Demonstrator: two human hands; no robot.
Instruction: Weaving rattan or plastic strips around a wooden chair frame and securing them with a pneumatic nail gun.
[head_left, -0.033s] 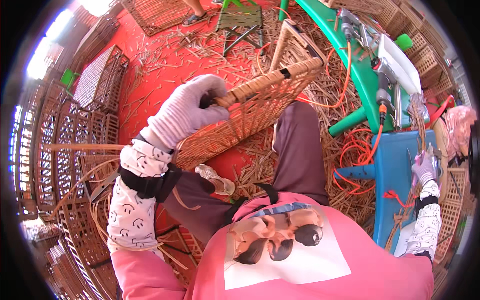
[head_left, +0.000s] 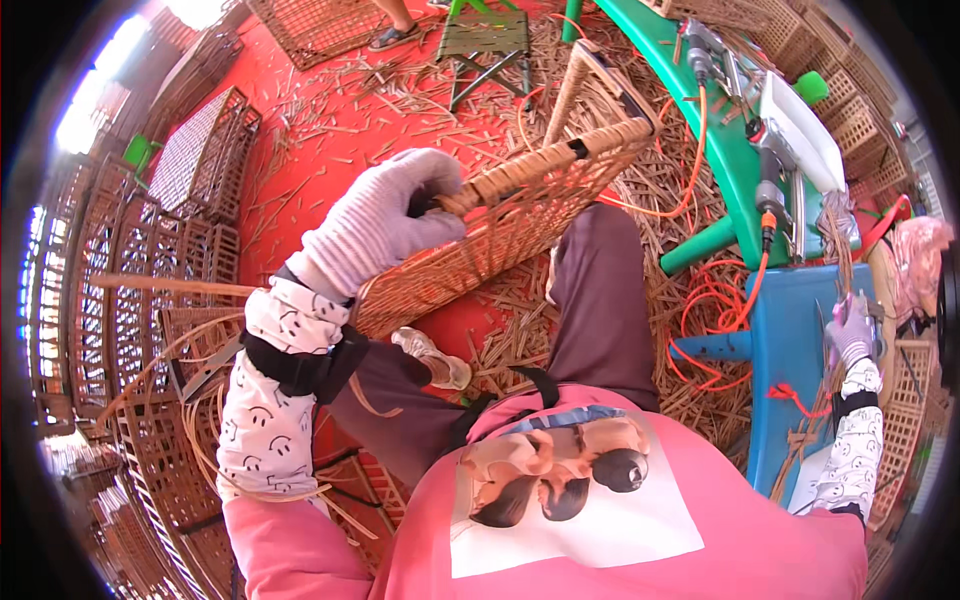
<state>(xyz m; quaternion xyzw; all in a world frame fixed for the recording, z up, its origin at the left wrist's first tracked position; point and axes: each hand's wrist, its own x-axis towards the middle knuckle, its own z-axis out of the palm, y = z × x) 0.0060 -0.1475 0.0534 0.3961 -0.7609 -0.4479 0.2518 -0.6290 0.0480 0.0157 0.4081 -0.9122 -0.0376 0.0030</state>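
My left hand (head_left: 385,215), in a pale knitted glove, is closed round the wrapped rim of a woven wicker basket (head_left: 500,240). The basket tilts in front of my knees, with its rim rising to the right. Black ties show on that rim. Far to the right, my gloved right hand (head_left: 850,325) is closed over the blue stool (head_left: 775,350), beside long wicker strips (head_left: 797,450) lying across it. What its fingers hold is partly hidden; a metal edge shows beside them.
A green table (head_left: 725,170) at the right carries air tools (head_left: 770,165) and a white tray (head_left: 805,130). An orange hose (head_left: 690,180) coils below. Stacked wicker baskets (head_left: 110,290) fill the left. Offcuts cover the red floor (head_left: 300,120); a folding stool (head_left: 485,40) and another person's foot (head_left: 395,37) are ahead.
The view has shifted very slightly, so the basket and my left hand sit a little further right. Both hands keep their holds.
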